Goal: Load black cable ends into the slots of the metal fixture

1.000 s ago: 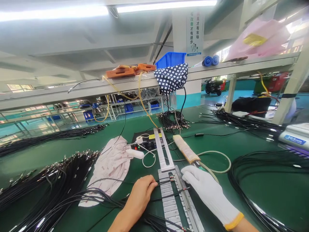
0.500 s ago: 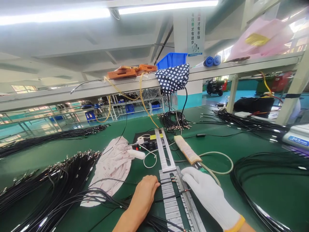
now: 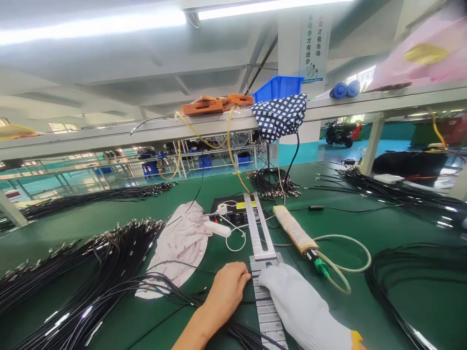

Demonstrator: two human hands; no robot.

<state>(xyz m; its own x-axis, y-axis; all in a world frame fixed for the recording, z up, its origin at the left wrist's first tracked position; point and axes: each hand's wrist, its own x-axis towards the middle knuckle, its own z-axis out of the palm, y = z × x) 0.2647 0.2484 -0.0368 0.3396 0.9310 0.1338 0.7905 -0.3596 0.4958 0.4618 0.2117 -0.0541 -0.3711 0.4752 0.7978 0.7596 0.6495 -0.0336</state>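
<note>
My bare left hand (image 3: 229, 288) is closed, its fingers curled round a thin black cable (image 3: 178, 263) beside the left edge of a slotted metal fixture (image 3: 270, 315). The cable runs from the left over a pale cloth and reaches the fixture past my fingers. My right hand (image 3: 298, 299), in a white knit glove, lies over the fixture's right side with its fingers bent down at the cable's end. Whatever these fingertips pinch is hidden. Other black cables (image 3: 251, 335) lie across the fixture below my left hand.
A black control box (image 3: 237, 219) stands behind the fixture. The pale cloth (image 3: 178, 233) and big cable bundles (image 3: 124, 253) lie left. A wrapped handle tool (image 3: 294, 228) with a looped cord lies right, near a cable coil (image 3: 386, 291). A shelf beam (image 3: 156, 131) crosses above.
My right hand has moved left from the fixture's right rail onto its middle, covering the cable ends. My left hand stays beside the fixture. The view has turned slightly left.
</note>
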